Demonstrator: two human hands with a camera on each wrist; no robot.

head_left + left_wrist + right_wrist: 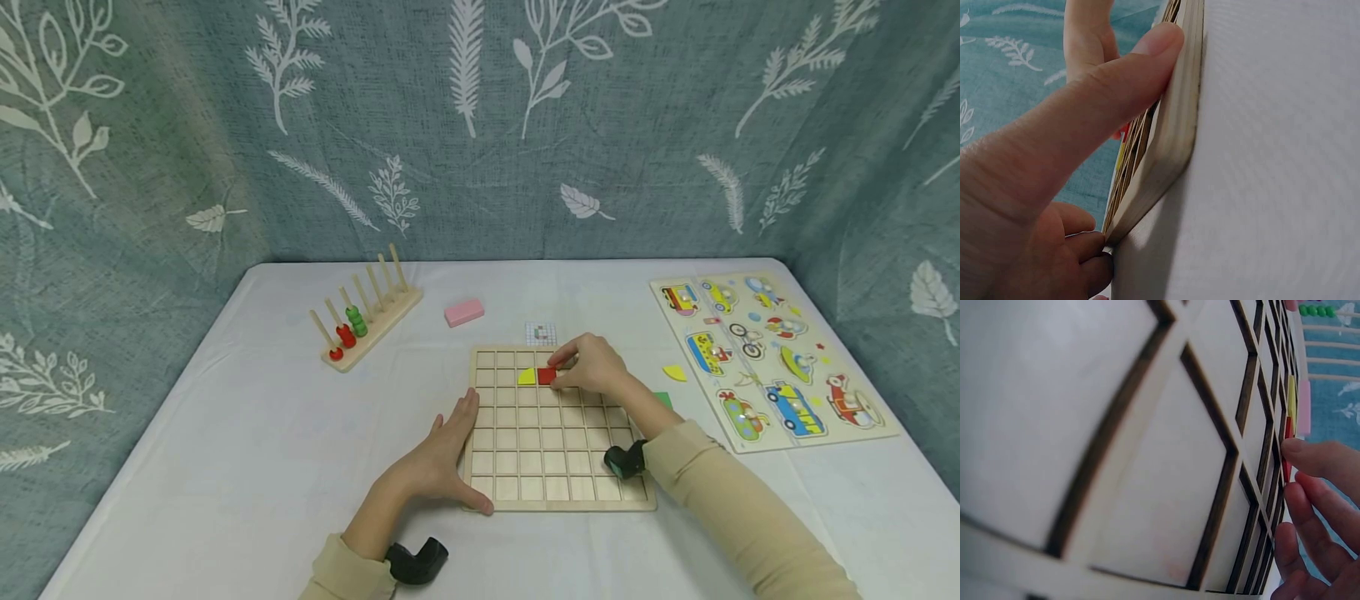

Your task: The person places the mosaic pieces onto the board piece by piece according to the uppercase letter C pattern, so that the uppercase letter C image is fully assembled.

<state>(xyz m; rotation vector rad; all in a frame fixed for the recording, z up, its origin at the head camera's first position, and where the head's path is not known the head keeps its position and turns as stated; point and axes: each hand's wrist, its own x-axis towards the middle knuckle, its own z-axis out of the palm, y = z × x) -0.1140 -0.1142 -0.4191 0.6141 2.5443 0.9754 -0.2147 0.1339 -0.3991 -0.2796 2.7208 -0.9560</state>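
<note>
A wooden grid board (555, 505) lies flat on the white-covered table. Along its left side and near-left corner rests my left hand (435, 458), fingers stretched out and thumb on the front edge; the left wrist view shows that thumb (1141, 69) lying over the rim. My right hand (596, 365) pinches a red square tile (546, 377) between thumb and forefinger, over a cell in the board's second row from the back. Just left of the red tile, a yellow quarter-round tile (527, 377) sits in the neighbouring cell.
Behind the board lie a small printed pattern card (540, 333) and a pink block (464, 312). A peg stand (378, 329) with red and green beads stands back left. To the right are a yellow piece (674, 372), a green piece (663, 399) and a vehicle puzzle board (772, 358).
</note>
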